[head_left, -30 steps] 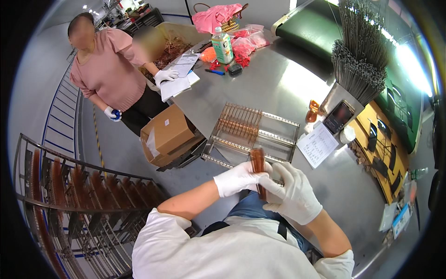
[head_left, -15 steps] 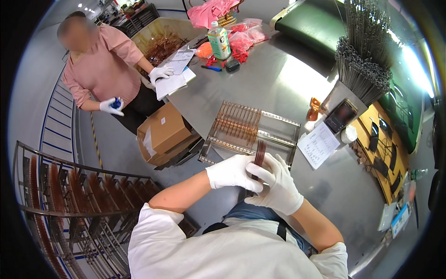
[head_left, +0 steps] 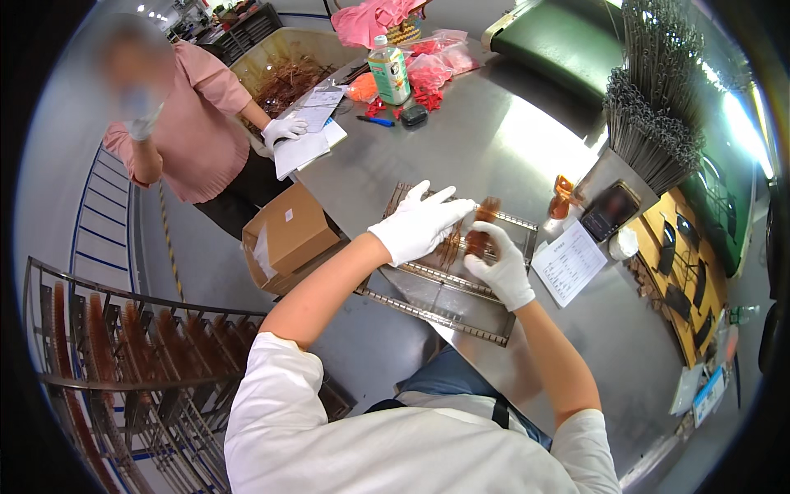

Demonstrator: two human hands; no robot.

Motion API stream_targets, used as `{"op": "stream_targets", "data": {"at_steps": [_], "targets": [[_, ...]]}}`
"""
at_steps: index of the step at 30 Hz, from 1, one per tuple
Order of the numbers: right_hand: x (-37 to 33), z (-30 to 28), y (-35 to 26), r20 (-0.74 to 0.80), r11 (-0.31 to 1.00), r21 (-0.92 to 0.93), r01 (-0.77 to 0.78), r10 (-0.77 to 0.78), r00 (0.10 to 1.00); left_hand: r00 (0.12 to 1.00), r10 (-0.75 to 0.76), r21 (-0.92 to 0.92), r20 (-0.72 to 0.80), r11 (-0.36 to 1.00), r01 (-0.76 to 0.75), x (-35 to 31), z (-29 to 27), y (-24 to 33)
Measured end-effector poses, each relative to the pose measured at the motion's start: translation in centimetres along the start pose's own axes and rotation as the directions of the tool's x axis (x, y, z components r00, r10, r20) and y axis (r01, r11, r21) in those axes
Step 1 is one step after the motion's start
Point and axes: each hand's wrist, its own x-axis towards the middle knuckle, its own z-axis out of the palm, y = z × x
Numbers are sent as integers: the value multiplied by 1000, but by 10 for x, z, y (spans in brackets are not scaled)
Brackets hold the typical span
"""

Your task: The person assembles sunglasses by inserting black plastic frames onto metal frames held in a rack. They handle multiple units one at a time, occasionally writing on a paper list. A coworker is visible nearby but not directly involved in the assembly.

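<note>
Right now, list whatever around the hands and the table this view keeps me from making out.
In the head view:
- Thin brown pieces at the right hand: blurred, so their count is unclear.
- Part of the metal rack: hidden under the left hand.
- Tops of the grey wires: cut off by the upper edge.
- Whatever the co-worker's raised hand may hold: lost in blur.

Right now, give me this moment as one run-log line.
Left hand: open, over rack | Right hand: gripping brown strips, blurred, over rack | Right of rack: paper, phone
</note>
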Motion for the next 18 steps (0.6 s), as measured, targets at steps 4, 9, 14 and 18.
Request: {"op": "stream_targets", "data": {"at_steps": [4,9,14,18], "targets": [[12,14,-4,62,890,-390,237,-232,971,991,-42,-21,127,999,45,7,5,-11],[10,6,-11,190,723,-618,308,-244,951,988,-105,-63,112,992,112,-5,-8,-9],[-4,-19,-23,255,684,-665,300,-169,952,991,-106,-95,79,989,114,-18,-11,-18],[-8,-53,-18,252,673,-719,172,23,967,988,-108,-131,115,984,123,-11,-29,-6]]}}
